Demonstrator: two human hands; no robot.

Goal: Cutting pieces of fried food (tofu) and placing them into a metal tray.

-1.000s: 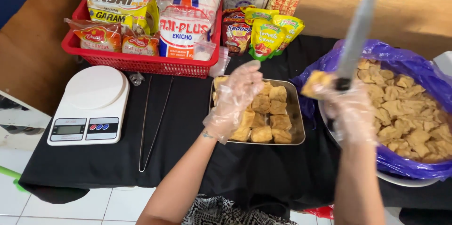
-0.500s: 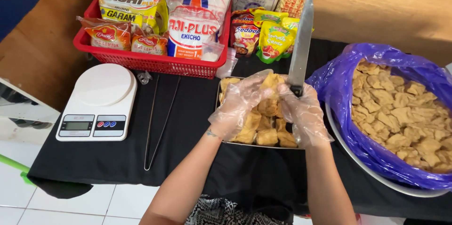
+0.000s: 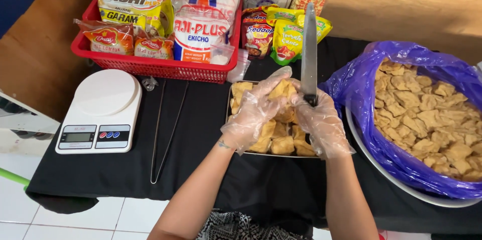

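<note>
- Left hand (image 3: 256,114), clear plastic glove: fingers closed on a golden fried tofu piece (image 3: 281,89) above the rectangular metal tray (image 3: 234,100) of tofu.
- Right hand (image 3: 321,122), gloved: clenched round a long steel knife (image 3: 309,49), blade upright.
- Purple plastic bag of fried tofu (image 3: 361,94): just right.
- White digital kitchen scale (image 3: 100,112): left, on black cloth.

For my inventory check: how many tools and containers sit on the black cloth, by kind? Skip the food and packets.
Knife: 1
Tongs: 1
Kitchen scale: 1
Red basket: 1
Metal tray: 1
Bowl lined with purple bag: 1
Total: 6
</note>
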